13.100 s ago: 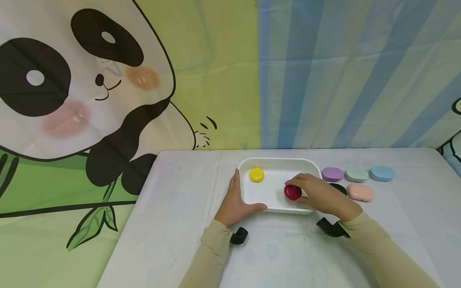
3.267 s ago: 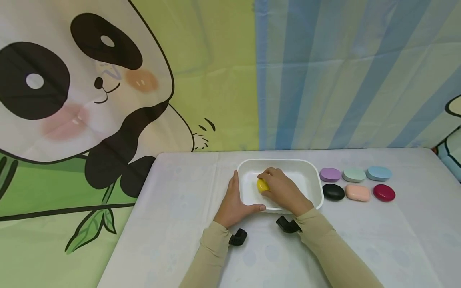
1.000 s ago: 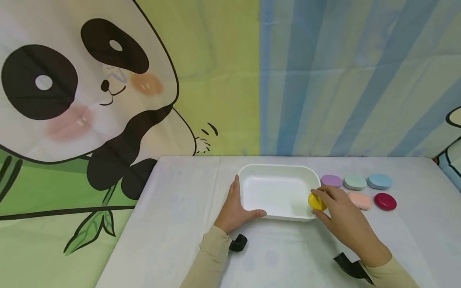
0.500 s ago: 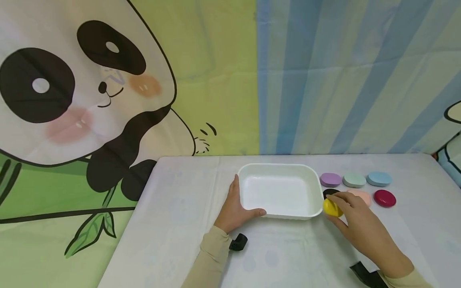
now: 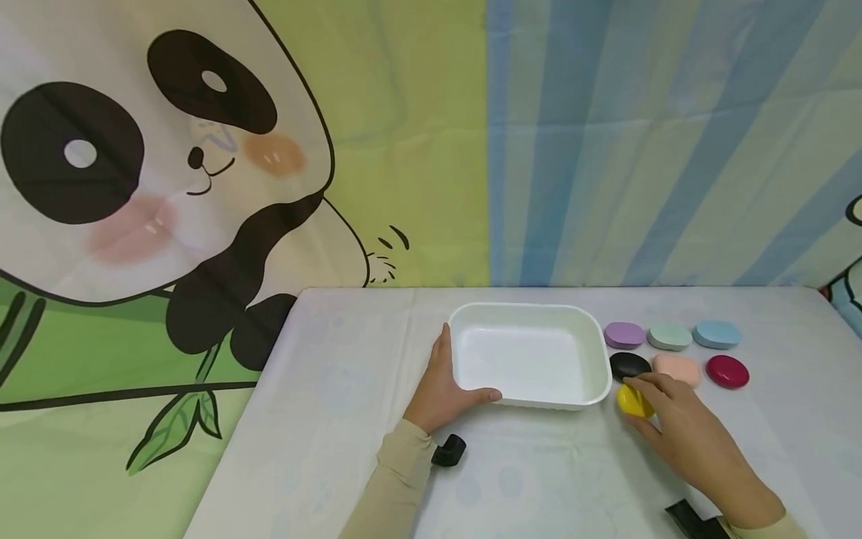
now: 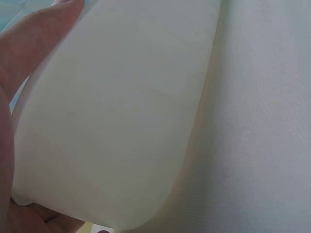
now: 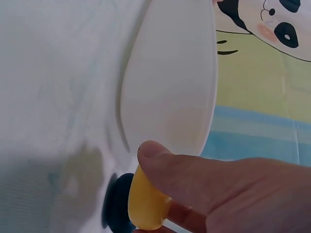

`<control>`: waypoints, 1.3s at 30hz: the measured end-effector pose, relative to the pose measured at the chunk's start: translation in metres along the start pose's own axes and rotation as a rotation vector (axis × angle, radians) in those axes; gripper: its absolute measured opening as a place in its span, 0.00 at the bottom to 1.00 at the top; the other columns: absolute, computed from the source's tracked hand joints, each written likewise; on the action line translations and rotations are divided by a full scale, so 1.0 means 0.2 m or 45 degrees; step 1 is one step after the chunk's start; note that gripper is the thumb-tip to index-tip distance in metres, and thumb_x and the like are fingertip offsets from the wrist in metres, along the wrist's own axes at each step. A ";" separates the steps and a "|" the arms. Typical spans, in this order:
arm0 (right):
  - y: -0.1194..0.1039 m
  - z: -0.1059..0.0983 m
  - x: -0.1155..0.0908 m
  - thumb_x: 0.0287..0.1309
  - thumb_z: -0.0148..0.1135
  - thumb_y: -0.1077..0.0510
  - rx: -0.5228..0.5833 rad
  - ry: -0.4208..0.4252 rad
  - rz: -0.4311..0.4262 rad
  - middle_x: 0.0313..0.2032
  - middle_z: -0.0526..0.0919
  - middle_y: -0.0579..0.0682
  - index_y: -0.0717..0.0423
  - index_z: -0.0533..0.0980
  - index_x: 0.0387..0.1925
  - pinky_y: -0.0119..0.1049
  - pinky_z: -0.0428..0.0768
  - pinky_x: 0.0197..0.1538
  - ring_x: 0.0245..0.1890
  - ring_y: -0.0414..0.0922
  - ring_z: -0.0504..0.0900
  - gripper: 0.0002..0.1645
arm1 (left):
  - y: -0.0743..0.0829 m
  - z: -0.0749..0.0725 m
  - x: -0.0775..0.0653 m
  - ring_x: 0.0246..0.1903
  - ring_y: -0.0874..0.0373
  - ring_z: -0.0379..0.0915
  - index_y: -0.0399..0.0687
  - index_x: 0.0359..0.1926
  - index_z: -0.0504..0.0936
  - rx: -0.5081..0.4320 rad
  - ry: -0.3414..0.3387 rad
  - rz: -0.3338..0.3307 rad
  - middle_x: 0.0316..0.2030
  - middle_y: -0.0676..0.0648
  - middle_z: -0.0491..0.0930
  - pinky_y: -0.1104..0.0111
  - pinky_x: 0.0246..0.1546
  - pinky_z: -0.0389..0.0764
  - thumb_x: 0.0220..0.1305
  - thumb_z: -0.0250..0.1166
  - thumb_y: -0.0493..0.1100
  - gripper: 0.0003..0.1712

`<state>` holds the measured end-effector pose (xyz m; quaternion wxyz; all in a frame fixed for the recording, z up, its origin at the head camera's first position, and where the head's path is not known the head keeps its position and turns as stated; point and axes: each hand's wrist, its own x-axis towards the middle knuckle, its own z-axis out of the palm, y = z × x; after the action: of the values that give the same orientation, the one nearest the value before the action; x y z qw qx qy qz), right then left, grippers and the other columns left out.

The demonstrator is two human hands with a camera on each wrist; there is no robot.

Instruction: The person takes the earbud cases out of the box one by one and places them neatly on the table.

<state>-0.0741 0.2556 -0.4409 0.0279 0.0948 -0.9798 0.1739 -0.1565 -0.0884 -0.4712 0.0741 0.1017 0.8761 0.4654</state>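
Note:
A white rectangular tray (image 5: 528, 363) stands on the table with nothing in it. My left hand (image 5: 441, 389) rests at its front left corner, fingers straight along the left side and thumb over the front rim. In the left wrist view, the tray's wall (image 6: 112, 121) fills much of the frame. My right hand (image 5: 694, 442) pinches a small, smooth yellow rounded piece (image 5: 635, 403) between thumb and fingers, just in front of a black oval piece (image 5: 629, 364). The right wrist view shows the yellow piece (image 7: 146, 204) on edge; whether it touches the table is unclear.
Right of the tray, the back row has purple (image 5: 624, 335), mint (image 5: 669, 336) and blue (image 5: 717, 335) oval pieces. Beside the black one lie a peach piece (image 5: 676, 369) and a crimson piece (image 5: 727, 371). A printed panda cloth (image 5: 404, 150) hangs behind the table.
Earlier, the crimson piece went from the tray to the right end of the front row. The yellow piece has since been carried out over the right rim and lowered before the black piece.

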 end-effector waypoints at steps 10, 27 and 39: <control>0.04 0.08 0.01 0.46 0.81 0.55 -0.012 -0.071 0.031 0.51 0.78 0.65 0.68 0.78 0.55 0.63 0.78 0.52 0.49 0.63 0.76 0.36 | -0.01 0.00 0.01 0.77 0.53 0.39 0.53 0.81 0.32 0.011 0.002 -0.017 0.80 0.47 0.38 0.55 0.73 0.56 0.40 0.80 0.70 0.83; 0.04 0.09 0.01 0.44 0.82 0.55 -0.046 -0.008 -0.045 0.50 0.80 0.62 0.64 0.79 0.52 0.61 0.81 0.46 0.47 0.61 0.77 0.33 | -0.01 -0.02 0.00 0.77 0.52 0.40 0.54 0.81 0.31 0.011 0.008 -0.028 0.80 0.47 0.39 0.54 0.72 0.57 0.39 0.81 0.69 0.83; 0.02 0.00 0.04 0.44 0.81 0.54 -0.044 0.105 -0.069 0.51 0.77 0.69 0.66 0.76 0.57 0.62 0.82 0.40 0.48 0.65 0.77 0.39 | -0.01 -0.03 0.00 0.77 0.50 0.41 0.50 0.81 0.33 0.038 0.024 -0.030 0.80 0.45 0.40 0.54 0.72 0.57 0.39 0.81 0.69 0.83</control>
<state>-0.0828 0.2583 -0.4427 0.0746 0.1136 -0.9777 0.1600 -0.1580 -0.0943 -0.4696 0.0698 0.0880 0.8847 0.4525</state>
